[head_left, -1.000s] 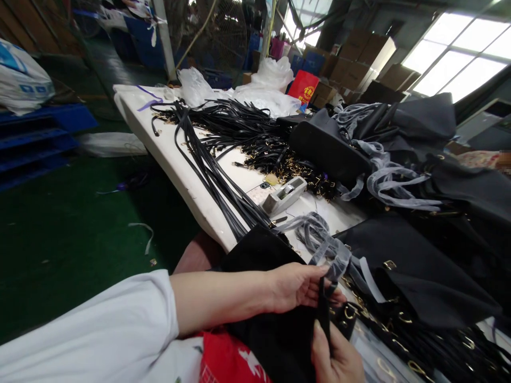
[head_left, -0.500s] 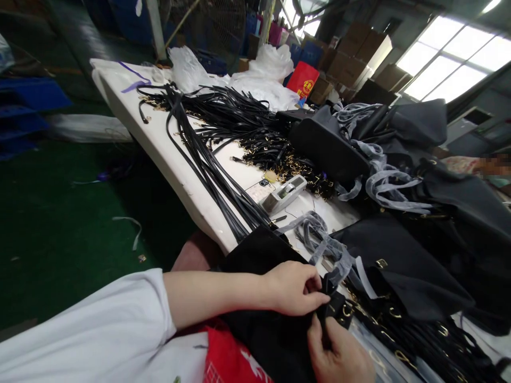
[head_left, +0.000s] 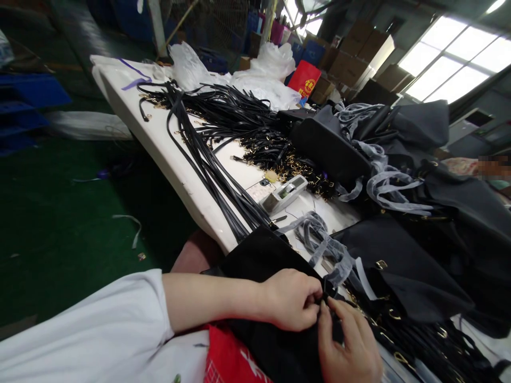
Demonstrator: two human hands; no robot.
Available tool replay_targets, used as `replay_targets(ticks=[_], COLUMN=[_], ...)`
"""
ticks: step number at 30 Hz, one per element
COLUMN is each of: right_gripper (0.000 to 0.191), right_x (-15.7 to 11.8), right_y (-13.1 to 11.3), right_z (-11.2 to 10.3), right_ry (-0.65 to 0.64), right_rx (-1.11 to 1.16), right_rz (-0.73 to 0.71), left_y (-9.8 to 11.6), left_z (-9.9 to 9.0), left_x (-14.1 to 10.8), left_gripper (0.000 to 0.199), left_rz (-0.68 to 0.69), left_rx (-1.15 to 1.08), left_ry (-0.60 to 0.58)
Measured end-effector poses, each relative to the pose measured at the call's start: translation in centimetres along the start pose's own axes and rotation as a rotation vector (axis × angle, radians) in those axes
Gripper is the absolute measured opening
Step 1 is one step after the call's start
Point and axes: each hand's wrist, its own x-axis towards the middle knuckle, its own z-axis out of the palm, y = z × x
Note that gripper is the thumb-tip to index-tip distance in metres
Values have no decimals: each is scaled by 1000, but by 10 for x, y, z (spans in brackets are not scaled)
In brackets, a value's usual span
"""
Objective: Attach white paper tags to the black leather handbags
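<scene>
A black leather-like bag [head_left: 261,252] lies across my lap against the table edge. My left hand [head_left: 293,300] is closed, its fingers curled and pinching at the bag's edge. Close against it, my right hand [head_left: 351,340] pinches the same spot between thumb and fingers. The small piece between the fingertips is mostly hidden, but it looks like the bag's black strap end. Just beyond the hands lie cloudy plastic-wrapped handles [head_left: 325,244]. Another black bag with a gold buckle [head_left: 381,264] rests to the right.
Long black straps [head_left: 211,165] run over the white table [head_left: 159,143], beside a heap of gold-buckled straps [head_left: 287,165]. A tape dispenser [head_left: 284,194] and a phone [head_left: 260,190] sit mid-table. Black bags [head_left: 331,143] are piled at right. Part of another person [head_left: 463,166] shows at far right.
My right hand has moved up and brought its fingertips against my left hand's. The left fingers have curled in more, and the gold ring beside them is now covered.
</scene>
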Motion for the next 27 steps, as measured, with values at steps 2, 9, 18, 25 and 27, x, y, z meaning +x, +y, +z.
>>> replay_targets(ticks=[2, 9, 18, 25, 27], right_gripper=[8, 7, 10, 15, 20], right_x=[0, -4, -3, 1, -1], right_y=[1, 3, 1, -5, 0], right_z=[1, -2, -3, -5, -7], right_ry=[39, 73, 50, 187, 209], right_rx=[-70, -100, 45, -174, -222], right_rz=[-20, 45, 108, 2, 2], left_y=[1, 1, 2, 6, 7], left_z=[2, 0, 9, 26, 30], left_x=[-1, 4, 6, 14, 17], left_gripper=[7, 10, 19, 15, 14], left_rz=[40, -83, -205, -214, -234], left_rx=[38, -217, -434, -646, -746], left_ry=[-1, -62, 7, 194, 209])
